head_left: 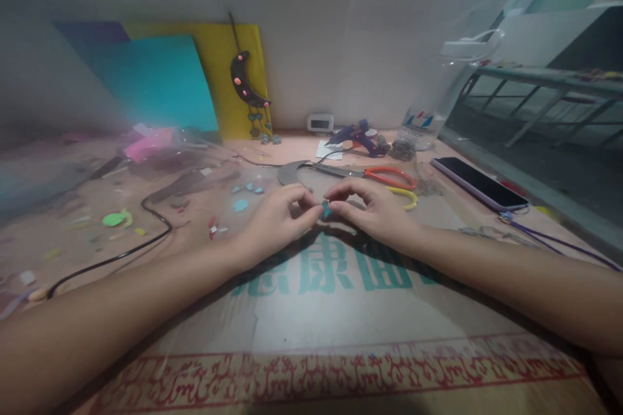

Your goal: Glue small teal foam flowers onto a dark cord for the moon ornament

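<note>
Between my two hands is a small teal piece, perhaps foam or felt; its exact shape is partly covered by fingertips. My left hand pinches it from the left with thumb and forefinger. From the other side my right hand grips its right edge the same way. Left of my left hand lie a light blue flower-shaped cutout and several small blue pieces. Scissors with orange and yellow handles lie just behind my right hand.
A glue gun rests at the back beside a small white display. A phone lies at right. Coloured sheets and a dark moon ornament lean on the wall. A black cord and scraps cover the left.
</note>
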`<state>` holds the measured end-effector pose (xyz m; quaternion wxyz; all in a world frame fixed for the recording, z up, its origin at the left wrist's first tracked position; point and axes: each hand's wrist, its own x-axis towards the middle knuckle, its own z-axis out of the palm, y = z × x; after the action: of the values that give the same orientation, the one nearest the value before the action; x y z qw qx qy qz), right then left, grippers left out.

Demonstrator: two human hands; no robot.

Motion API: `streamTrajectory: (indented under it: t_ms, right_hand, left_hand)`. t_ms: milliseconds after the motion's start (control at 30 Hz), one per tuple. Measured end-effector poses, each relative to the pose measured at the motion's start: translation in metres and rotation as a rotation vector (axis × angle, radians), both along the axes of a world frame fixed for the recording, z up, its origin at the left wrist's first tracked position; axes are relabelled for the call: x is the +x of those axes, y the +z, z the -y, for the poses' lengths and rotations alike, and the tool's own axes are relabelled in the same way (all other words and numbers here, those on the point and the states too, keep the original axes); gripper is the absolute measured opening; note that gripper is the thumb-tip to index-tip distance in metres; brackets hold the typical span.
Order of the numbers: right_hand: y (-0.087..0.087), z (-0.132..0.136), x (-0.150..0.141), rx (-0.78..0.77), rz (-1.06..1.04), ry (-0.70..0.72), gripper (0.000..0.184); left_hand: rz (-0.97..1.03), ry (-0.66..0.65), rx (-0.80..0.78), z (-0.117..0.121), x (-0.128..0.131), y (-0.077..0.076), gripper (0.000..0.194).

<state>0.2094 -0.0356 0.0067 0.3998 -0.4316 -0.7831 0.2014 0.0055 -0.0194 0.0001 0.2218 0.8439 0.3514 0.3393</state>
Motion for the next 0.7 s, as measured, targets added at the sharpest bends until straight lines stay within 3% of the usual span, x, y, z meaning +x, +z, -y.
streamTrajectory:
  t_ms: [233, 533, 700]
  right_hand:
    - [0.0, 0.0009, -0.0031, 0.01, 0.014, 0.021, 0.011]
    - [-0.0028, -0.0008, 0.0009, -0.133, -0.173, -0.028, 0.015]
    - [-0.0017, -0.0012, 0.0015, -0.05, -0.101, 0.005, 0.013]
  left_hand:
    - [-0.028, 0.014, 0.014, -0.0002, 0.0007, -0.0013, 0.016]
    - [-0.028, 0.044, -0.041, -0.0001, 0.0017, 0.0029, 0.017]
    - [-0.032, 0.038, -0.03, 0.0, 0.0009, 0.0023, 0.017]
